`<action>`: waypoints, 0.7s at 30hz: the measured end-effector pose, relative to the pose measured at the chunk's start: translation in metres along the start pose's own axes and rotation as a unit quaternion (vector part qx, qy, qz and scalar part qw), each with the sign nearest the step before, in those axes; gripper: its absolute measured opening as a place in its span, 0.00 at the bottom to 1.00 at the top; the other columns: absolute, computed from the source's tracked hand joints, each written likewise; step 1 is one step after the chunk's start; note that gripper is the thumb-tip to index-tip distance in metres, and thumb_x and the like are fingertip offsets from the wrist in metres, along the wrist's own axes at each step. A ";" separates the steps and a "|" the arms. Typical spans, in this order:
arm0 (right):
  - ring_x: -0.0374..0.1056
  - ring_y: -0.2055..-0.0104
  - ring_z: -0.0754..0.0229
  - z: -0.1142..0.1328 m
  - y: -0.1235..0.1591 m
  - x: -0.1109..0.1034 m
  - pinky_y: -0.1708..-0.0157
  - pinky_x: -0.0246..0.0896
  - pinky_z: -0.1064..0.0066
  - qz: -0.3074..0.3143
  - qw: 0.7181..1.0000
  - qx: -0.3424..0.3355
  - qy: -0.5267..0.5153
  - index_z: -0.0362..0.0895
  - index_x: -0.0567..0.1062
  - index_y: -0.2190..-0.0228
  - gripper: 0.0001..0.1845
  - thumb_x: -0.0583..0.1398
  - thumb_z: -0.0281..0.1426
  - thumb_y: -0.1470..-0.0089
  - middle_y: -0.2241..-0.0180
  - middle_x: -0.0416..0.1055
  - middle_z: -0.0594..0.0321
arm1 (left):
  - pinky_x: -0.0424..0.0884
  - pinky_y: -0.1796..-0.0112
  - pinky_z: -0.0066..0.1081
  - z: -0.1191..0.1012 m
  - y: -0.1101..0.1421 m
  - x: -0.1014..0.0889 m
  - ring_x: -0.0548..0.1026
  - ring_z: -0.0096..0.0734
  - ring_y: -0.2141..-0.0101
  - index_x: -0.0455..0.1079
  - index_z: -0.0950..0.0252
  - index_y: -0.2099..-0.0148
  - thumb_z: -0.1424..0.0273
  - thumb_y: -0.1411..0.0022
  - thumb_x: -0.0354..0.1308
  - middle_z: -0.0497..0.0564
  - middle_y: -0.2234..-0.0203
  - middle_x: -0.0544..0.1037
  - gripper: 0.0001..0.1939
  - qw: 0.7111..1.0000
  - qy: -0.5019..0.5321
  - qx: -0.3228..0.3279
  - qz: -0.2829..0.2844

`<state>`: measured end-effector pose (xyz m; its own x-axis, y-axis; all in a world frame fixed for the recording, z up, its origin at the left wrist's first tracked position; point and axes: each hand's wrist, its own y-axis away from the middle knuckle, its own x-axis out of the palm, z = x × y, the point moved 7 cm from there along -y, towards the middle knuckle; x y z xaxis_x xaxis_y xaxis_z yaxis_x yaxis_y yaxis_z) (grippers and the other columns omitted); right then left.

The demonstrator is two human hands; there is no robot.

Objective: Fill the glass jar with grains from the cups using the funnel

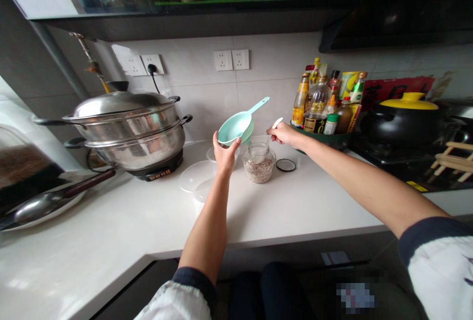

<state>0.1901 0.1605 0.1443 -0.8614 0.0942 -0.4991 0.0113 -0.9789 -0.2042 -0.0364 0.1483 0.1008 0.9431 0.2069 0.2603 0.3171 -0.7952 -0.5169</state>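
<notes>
We see hands apart: left hand (224, 155) clamped on tilted mint-green handled plastic bowl (236, 126), right hand (284, 133) pinching white spoon (277, 123) dipped into nearby glass grain jar (259, 168) on countertop (306, 206)

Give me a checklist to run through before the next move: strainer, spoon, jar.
1. Strainer gripped: ok, in the left hand.
2. Strainer level: not ok, it is tilted with its handle end raised.
3. Spoon gripped: ok, in the right hand.
4. Jar upright: ok, standing on the counter.
5. Jar open: ok, a dark-rimmed disc, likely its lid, lies beside it.
6. Spoon loaded: cannot tell, its lower end is unclear.
</notes>
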 end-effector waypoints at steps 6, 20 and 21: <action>0.52 0.86 0.71 -0.009 -0.005 0.012 0.85 0.45 0.77 0.014 0.998 -0.009 0.057 0.40 0.67 0.80 0.09 0.58 0.28 0.50 0.85 0.63 0.68 | 0.63 0.47 0.31 -0.002 0.001 0.001 0.68 0.41 0.46 0.51 0.68 0.36 0.62 0.55 0.70 0.63 0.43 0.66 0.48 1.000 0.008 0.003 0.001; 0.51 0.87 0.72 -0.008 0.000 0.021 0.87 0.41 0.78 0.031 0.996 0.032 -0.080 0.40 0.65 0.82 0.11 0.60 0.25 0.52 0.87 0.61 0.68 | 0.62 0.46 0.32 -0.002 0.000 0.002 0.67 0.42 0.44 0.51 0.67 0.36 0.60 0.56 0.70 0.62 0.43 0.66 0.49 1.000 -0.017 0.005 0.000; 0.51 0.87 0.72 -0.009 0.001 0.024 0.87 0.42 0.78 0.035 0.996 0.035 -0.076 0.40 0.65 0.82 0.11 0.61 0.25 0.53 0.88 0.61 0.68 | 0.62 0.46 0.32 -0.002 0.000 0.002 0.66 0.42 0.44 0.51 0.67 0.36 0.60 0.56 0.70 0.62 0.44 0.67 0.49 1.000 -0.016 0.005 0.002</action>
<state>0.1737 0.1634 0.1242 -0.9269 0.0023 -0.3754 0.0430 -0.9927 -0.1124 -0.0348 0.1473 0.1024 0.9468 0.2223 0.2329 0.3148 -0.7900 -0.5260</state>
